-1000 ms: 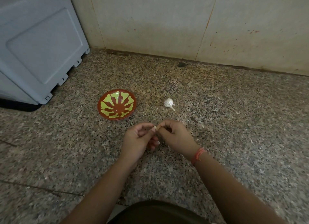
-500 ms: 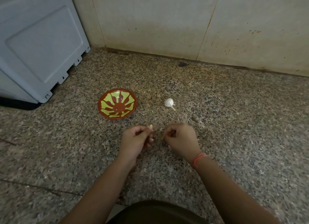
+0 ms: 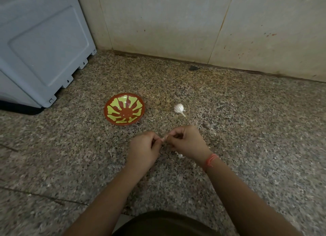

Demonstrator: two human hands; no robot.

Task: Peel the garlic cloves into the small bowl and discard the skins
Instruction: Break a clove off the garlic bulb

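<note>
A small red bowl [image 3: 124, 109] with a yellow-green pattern sits on the speckled granite floor, and nothing shows inside it. A white garlic bulb [image 3: 179, 108] lies to its right. Nearer to me, my left hand [image 3: 143, 149] and my right hand [image 3: 187, 142] meet fingertip to fingertip and together pinch a small pale garlic clove [image 3: 163, 139]. Most of the clove is hidden by the fingers. A scrap of white garlic skin [image 3: 180, 155] lies on the floor just under my right hand.
A grey plastic appliance [image 3: 42, 43] stands at the left, close to the bowl. A beige tiled wall [image 3: 194, 24] runs along the back. A dark spot [image 3: 193, 68] marks the floor near the wall. My knee [image 3: 164, 225] is at the bottom edge.
Half a second ago my hands were apart, with the clove in my left fingers. Now the right hand has come back to the left and both pinch the clove.
</note>
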